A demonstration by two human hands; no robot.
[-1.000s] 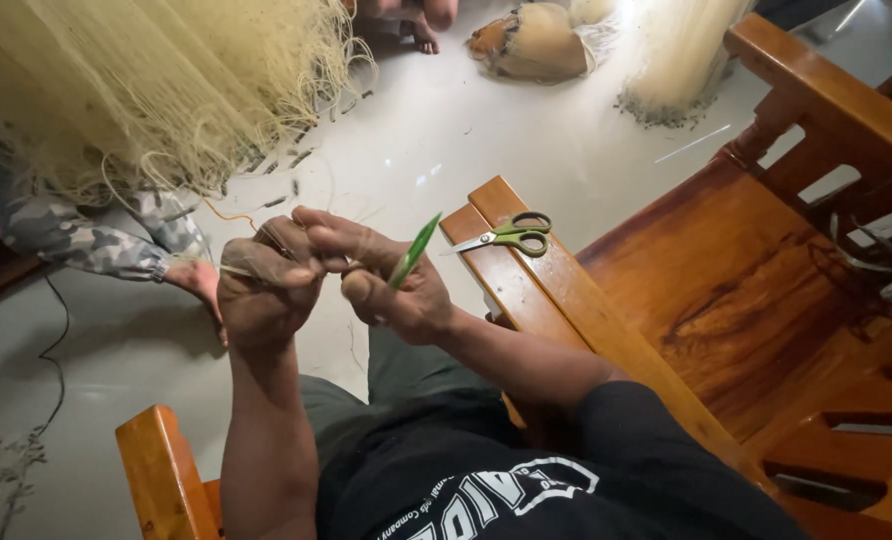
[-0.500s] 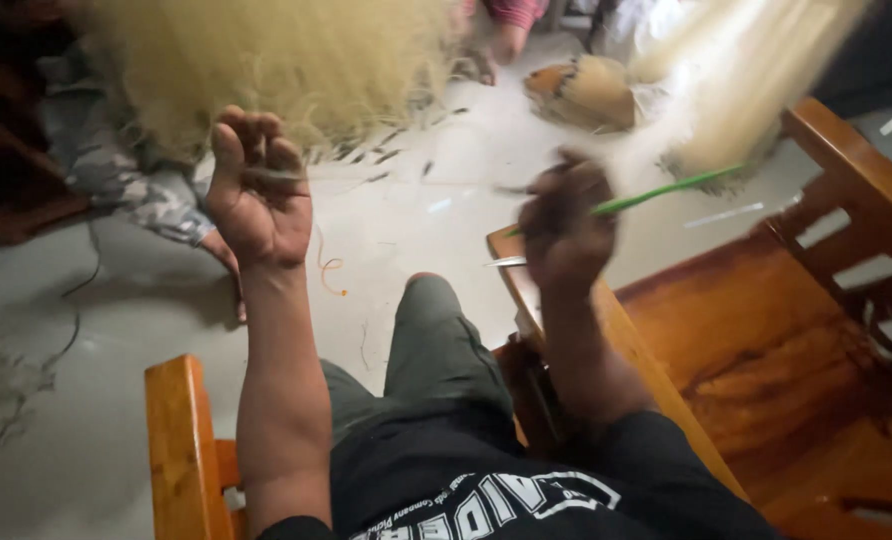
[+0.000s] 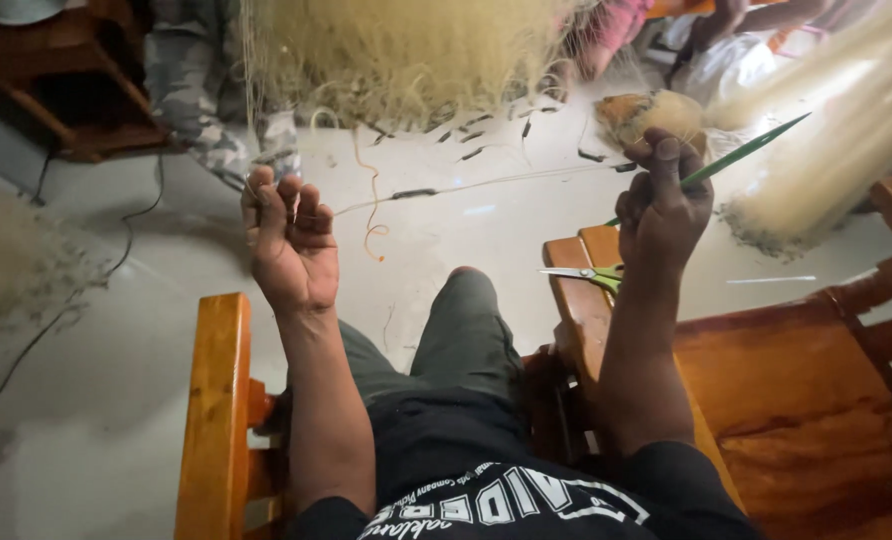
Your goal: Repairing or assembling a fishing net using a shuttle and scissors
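Left hand [image 3: 291, 240] fist pinches the twine [image 3: 466, 186]. Right hand [image 3: 663, 205] grips the green netting needle [image 3: 736, 157]; twine taut between both, above the scissors [image 3: 588, 275].

A thin pale line [image 3: 486, 183] runs taut and nearly level between the raised hands, with a small dark weight partway along it. A slim green needle [image 3: 741, 157] slants up and right from the right fist. Yellowish net [image 3: 406, 50] hangs bunched above the line
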